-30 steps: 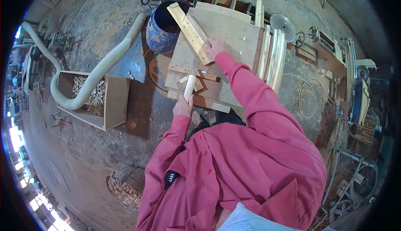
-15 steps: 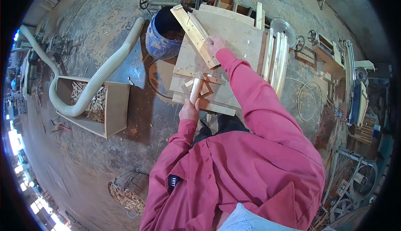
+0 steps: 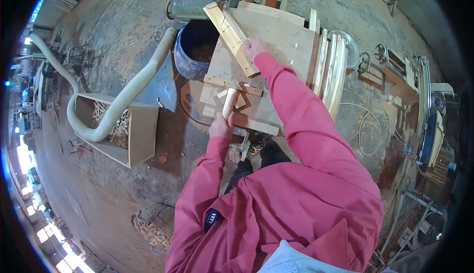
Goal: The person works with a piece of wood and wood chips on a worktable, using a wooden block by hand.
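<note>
My left hand (image 3: 220,126) is closed around the lower end of a short pale wooden piece (image 3: 230,102), which points up and away over the front part of the table. Beneath and beside that piece are small crossed wood blocks and a wooden strip (image 3: 253,90) fixed on the tabletop (image 3: 276,45). My right arm stretches forward, and my right hand (image 3: 255,49) grips the edge of a long wooden jig board (image 3: 229,37) lying slantwise across the table. The fingertips of the right hand are partly hidden.
A blue drum (image 3: 191,68) stands left of the table, near a green machine (image 3: 195,3). A ribbed hose (image 3: 136,78) runs over a wooden box (image 3: 143,137) of offcuts. Long wood strips (image 3: 328,73) lie along the right edge. A basket of scraps (image 3: 154,226) sits lower left.
The whole view has shifted slightly, and my feet now show below the table. Both hands keep nearly the same places, each on the same wood.
</note>
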`<action>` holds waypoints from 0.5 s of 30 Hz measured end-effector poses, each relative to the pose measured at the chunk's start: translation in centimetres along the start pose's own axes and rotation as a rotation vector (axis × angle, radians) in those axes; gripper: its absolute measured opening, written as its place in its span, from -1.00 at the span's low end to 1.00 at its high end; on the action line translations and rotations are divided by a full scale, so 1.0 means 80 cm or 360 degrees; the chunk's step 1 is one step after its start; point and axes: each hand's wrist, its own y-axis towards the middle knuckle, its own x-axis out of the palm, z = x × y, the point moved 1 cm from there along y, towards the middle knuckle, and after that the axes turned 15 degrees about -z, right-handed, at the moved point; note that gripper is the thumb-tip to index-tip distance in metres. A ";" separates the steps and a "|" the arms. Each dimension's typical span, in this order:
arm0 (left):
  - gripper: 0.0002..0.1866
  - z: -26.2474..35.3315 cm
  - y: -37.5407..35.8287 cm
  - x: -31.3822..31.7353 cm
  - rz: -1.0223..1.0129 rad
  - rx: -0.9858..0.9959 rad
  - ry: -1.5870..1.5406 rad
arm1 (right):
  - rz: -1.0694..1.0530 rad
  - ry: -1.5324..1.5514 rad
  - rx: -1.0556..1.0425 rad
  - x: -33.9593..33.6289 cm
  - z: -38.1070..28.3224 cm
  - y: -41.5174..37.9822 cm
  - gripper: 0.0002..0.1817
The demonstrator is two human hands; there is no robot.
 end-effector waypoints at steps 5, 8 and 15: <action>-0.47 0.018 0.028 -0.004 0.0044 0.0043 0.0011 | -0.0126 0.0001 0.0018 -0.016 0.017 0.038 -0.72; -0.46 0.024 0.025 -0.009 0.0032 0.0029 -0.0016 | -0.0078 0.0054 0.0183 -0.046 0.008 0.014 -0.67; -0.41 0.002 -0.017 -0.004 -0.0047 -0.0033 -0.0016 | 0.0036 0.0084 0.0055 -0.049 0.013 -0.070 -0.58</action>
